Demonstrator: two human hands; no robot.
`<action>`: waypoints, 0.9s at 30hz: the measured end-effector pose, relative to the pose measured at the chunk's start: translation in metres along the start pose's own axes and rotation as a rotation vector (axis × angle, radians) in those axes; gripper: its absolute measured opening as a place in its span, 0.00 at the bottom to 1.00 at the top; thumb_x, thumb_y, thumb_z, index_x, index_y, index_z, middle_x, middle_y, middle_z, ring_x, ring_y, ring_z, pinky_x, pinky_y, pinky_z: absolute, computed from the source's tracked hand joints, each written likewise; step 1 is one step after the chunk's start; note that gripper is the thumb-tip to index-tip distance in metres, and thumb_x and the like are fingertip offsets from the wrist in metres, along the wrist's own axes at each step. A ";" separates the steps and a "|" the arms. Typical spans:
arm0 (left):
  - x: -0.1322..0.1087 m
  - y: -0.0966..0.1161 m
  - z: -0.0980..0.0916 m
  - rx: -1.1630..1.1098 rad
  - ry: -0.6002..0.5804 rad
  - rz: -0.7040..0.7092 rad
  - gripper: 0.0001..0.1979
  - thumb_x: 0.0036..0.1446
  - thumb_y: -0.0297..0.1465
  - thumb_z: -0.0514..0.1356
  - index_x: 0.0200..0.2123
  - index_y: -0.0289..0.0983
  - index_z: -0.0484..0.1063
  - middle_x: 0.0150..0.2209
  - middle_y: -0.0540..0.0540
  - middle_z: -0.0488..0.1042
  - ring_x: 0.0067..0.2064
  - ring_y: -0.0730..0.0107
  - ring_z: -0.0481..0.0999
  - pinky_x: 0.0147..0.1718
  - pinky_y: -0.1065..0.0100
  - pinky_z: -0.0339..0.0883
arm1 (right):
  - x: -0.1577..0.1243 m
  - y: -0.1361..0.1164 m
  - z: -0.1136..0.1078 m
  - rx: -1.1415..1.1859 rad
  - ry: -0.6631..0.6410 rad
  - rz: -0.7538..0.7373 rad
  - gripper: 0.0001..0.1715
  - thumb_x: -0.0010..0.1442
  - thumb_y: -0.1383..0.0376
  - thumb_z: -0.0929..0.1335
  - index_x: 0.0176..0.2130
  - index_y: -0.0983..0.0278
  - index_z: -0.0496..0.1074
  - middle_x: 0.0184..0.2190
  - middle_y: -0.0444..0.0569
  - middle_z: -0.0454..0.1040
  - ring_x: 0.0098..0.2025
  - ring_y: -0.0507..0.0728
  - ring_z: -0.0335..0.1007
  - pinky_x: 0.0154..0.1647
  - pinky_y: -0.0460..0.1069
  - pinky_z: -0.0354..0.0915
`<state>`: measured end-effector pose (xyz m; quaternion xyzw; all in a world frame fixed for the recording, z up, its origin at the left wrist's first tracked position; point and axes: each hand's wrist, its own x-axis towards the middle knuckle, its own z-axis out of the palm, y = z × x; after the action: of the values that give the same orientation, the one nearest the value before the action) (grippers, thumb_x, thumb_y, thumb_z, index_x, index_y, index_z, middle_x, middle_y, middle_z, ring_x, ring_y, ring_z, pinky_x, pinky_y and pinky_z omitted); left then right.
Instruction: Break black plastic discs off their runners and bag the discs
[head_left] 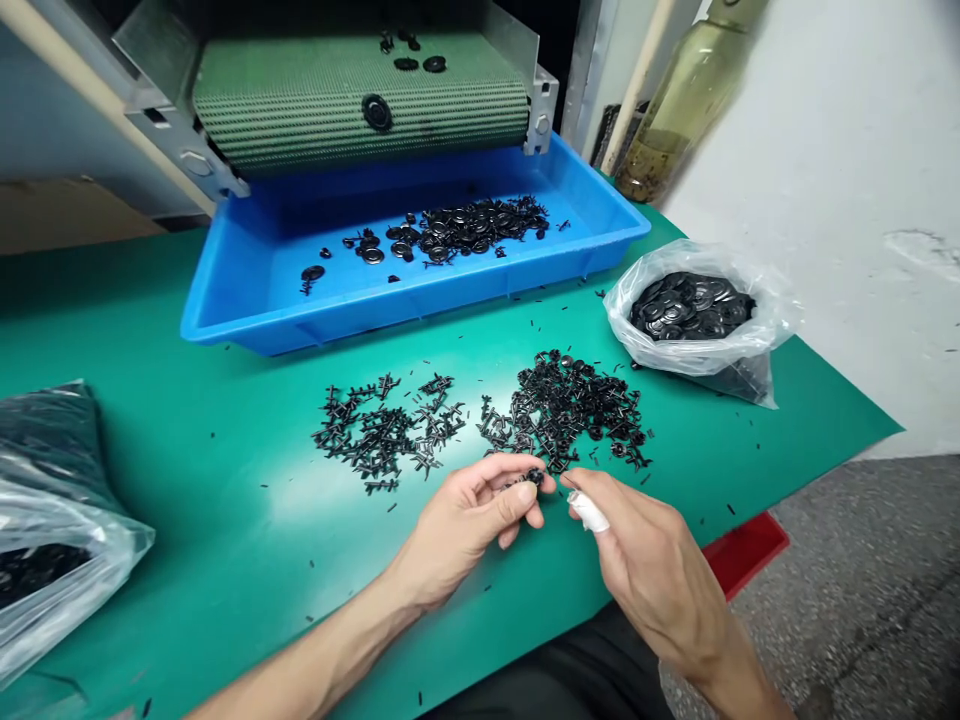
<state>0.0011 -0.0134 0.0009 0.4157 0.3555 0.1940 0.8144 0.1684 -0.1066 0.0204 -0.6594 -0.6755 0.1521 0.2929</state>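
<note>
My left hand (480, 505) is closed around small black plastic parts (534, 477), which show between its thumb and fingertips. Just to its right, my right hand (645, 550) has its fingers pressed together, with white tape wrapped on the thumb; whatever may be between those fingertips is too small to make out. Beyond the hands lie two piles on the green table: branched black pieces (386, 430) at left, and a denser heap of small black parts (574, 405) at right.
A blue tray (435, 315) with black parts sits under a green conveyor belt (300, 110). An open plastic bag of black discs (694, 310) stands right. Another bag (56, 470) lies left. A red container (746, 555) shows below the table's right edge, and a bottle (675, 100) stands behind.
</note>
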 end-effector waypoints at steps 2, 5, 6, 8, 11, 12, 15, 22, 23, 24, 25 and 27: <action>-0.001 0.000 -0.001 0.074 -0.016 0.001 0.16 0.56 0.37 0.65 0.46 0.37 0.75 0.28 0.49 0.74 0.26 0.77 0.62 0.24 0.72 0.53 | 0.004 -0.001 -0.001 -0.008 -0.015 -0.037 0.22 0.63 0.75 0.57 0.51 0.64 0.70 0.33 0.49 0.72 0.34 0.54 0.71 0.35 0.48 0.68; -0.002 -0.001 -0.002 0.148 -0.030 0.024 0.15 0.57 0.37 0.64 0.46 0.36 0.75 0.27 0.51 0.72 0.26 0.78 0.60 0.25 0.72 0.52 | 0.010 -0.001 0.001 0.004 -0.084 -0.055 0.25 0.65 0.74 0.57 0.55 0.60 0.70 0.31 0.46 0.68 0.30 0.52 0.68 0.32 0.46 0.66; -0.001 -0.001 -0.002 0.144 -0.030 0.027 0.15 0.57 0.37 0.64 0.45 0.36 0.76 0.27 0.51 0.71 0.26 0.78 0.60 0.25 0.72 0.52 | 0.011 -0.001 0.004 0.017 -0.099 -0.052 0.24 0.65 0.74 0.58 0.55 0.59 0.70 0.31 0.46 0.68 0.30 0.51 0.67 0.33 0.46 0.65; 0.000 -0.002 -0.003 0.099 -0.018 0.021 0.14 0.57 0.37 0.64 0.44 0.35 0.76 0.26 0.51 0.71 0.25 0.78 0.60 0.24 0.73 0.52 | 0.010 0.000 0.009 0.061 -0.067 -0.041 0.23 0.65 0.74 0.59 0.53 0.59 0.72 0.33 0.46 0.68 0.31 0.51 0.68 0.34 0.46 0.66; 0.002 -0.004 -0.003 -0.044 0.007 0.033 0.15 0.55 0.35 0.67 0.43 0.35 0.73 0.27 0.50 0.72 0.26 0.78 0.63 0.23 0.74 0.52 | 0.007 -0.002 0.016 0.128 0.028 -0.034 0.21 0.65 0.74 0.59 0.51 0.61 0.73 0.35 0.48 0.70 0.34 0.52 0.70 0.36 0.46 0.66; 0.003 -0.005 -0.003 -0.092 0.011 0.047 0.14 0.54 0.35 0.67 0.42 0.35 0.72 0.27 0.50 0.73 0.26 0.79 0.64 0.22 0.75 0.52 | 0.006 -0.003 0.016 0.139 0.033 -0.035 0.21 0.65 0.74 0.59 0.52 0.62 0.72 0.36 0.49 0.71 0.36 0.53 0.70 0.37 0.46 0.66; 0.003 -0.006 -0.003 -0.138 -0.003 0.075 0.11 0.56 0.35 0.66 0.39 0.35 0.71 0.26 0.50 0.75 0.23 0.80 0.66 0.23 0.75 0.56 | 0.005 -0.005 0.013 0.157 -0.029 -0.051 0.22 0.66 0.73 0.57 0.55 0.62 0.69 0.39 0.50 0.72 0.37 0.53 0.71 0.36 0.46 0.67; 0.004 -0.006 -0.009 -0.124 -0.043 0.049 0.09 0.57 0.31 0.65 0.40 0.33 0.74 0.33 0.42 0.79 0.31 0.72 0.75 0.34 0.70 0.66 | 0.003 0.003 0.003 0.030 -0.059 -0.022 0.19 0.64 0.75 0.58 0.49 0.61 0.69 0.39 0.48 0.74 0.38 0.55 0.71 0.39 0.49 0.65; 0.005 -0.006 -0.009 -0.148 -0.039 0.057 0.10 0.56 0.31 0.66 0.41 0.34 0.74 0.34 0.44 0.78 0.32 0.73 0.74 0.32 0.71 0.65 | 0.003 0.004 0.002 0.012 -0.084 -0.033 0.19 0.63 0.75 0.58 0.49 0.61 0.69 0.38 0.48 0.74 0.37 0.56 0.70 0.39 0.50 0.65; 0.005 -0.006 -0.009 -0.173 -0.031 0.065 0.11 0.56 0.30 0.66 0.41 0.34 0.74 0.34 0.45 0.77 0.32 0.74 0.74 0.30 0.73 0.63 | 0.004 0.004 0.001 -0.001 -0.101 -0.044 0.20 0.63 0.75 0.58 0.49 0.61 0.69 0.37 0.48 0.73 0.37 0.56 0.70 0.38 0.50 0.64; 0.006 -0.005 -0.009 -0.190 -0.022 0.075 0.10 0.55 0.30 0.67 0.41 0.35 0.74 0.34 0.46 0.76 0.33 0.74 0.73 0.28 0.74 0.62 | 0.004 0.004 -0.001 -0.012 -0.110 -0.052 0.20 0.63 0.75 0.58 0.49 0.61 0.69 0.37 0.48 0.73 0.37 0.56 0.69 0.37 0.50 0.64; 0.006 -0.004 -0.009 -0.202 -0.008 0.094 0.09 0.55 0.30 0.67 0.39 0.35 0.74 0.36 0.46 0.74 0.33 0.76 0.71 0.25 0.76 0.58 | 0.005 0.003 -0.004 -0.036 -0.107 -0.072 0.20 0.63 0.75 0.58 0.50 0.63 0.68 0.36 0.49 0.72 0.37 0.56 0.68 0.37 0.50 0.63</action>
<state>-0.0012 -0.0071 -0.0083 0.3482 0.3111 0.2651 0.8436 0.1731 -0.1024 0.0227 -0.6310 -0.7159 0.1642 0.2498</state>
